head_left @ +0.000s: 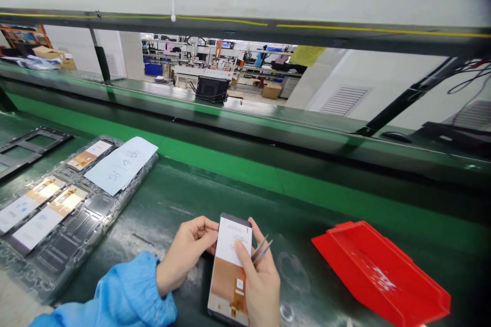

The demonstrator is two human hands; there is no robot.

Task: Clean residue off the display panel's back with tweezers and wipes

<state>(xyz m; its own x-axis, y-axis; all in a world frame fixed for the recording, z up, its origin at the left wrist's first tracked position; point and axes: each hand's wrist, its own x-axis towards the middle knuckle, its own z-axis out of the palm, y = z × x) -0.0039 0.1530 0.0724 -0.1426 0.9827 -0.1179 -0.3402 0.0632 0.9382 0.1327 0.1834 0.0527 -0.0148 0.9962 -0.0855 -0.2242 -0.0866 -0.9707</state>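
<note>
A phone screen panel [230, 260], white at the top with a copper-coloured lower part and a flex cable, is tilted upright above the bench. My right hand [261, 281] grips its right side, thumb across the face and fingers behind. Metal tweezers [262, 248] stick out between the fingers of that same hand, tips pointing up and away. My left hand [191, 249], in a blue sleeve, has its thumb and forefinger pinched at the panel's upper left edge; the exact contact of the fingertips is partly hidden.
On the left lies a clear plastic tray [95, 214] with several similar panels and a handwritten paper slip [121, 164]. Beyond it is a black frame [34, 145]. A red bin [379, 271] with white scraps stands at right. A shelf beam [245, 0] crosses overhead.
</note>
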